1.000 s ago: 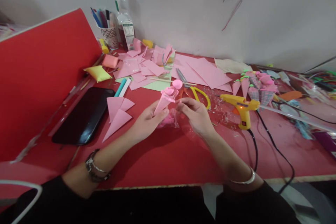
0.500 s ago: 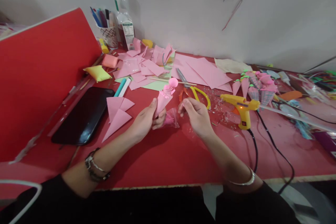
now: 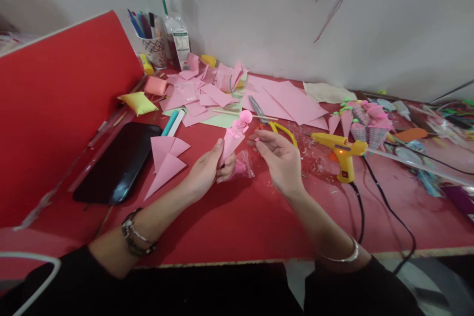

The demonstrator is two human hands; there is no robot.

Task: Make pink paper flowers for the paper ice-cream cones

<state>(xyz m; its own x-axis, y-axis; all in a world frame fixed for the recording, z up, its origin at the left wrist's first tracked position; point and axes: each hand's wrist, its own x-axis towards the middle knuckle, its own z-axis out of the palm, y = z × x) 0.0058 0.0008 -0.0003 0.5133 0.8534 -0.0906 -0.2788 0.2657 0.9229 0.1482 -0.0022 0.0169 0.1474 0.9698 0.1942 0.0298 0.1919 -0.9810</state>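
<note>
My left hand is closed round a small pink paper cone, held tilted with its wide end up. Pink clay fills the top of the cone, with a round ball on it. Just right of the cone, my right hand pinches a tiny pink clay piece between thumb and fingers, apart from the cone. Behind and below my left fingers lies a clear plastic bag with pink clay in it. Scissors with yellow handles lie behind my right hand, which partly hides them.
A yellow glue gun with its light on lies to the right, its cord running to the table's front edge. Finished small cones are heaped behind it. On the left are a black phone and flat pink paper cones. Pink paper scraps cover the back.
My right hand has turned and its fingers have spread a little, so the tiny pink piece now shows. My left hand and the cone have hardly moved.
</note>
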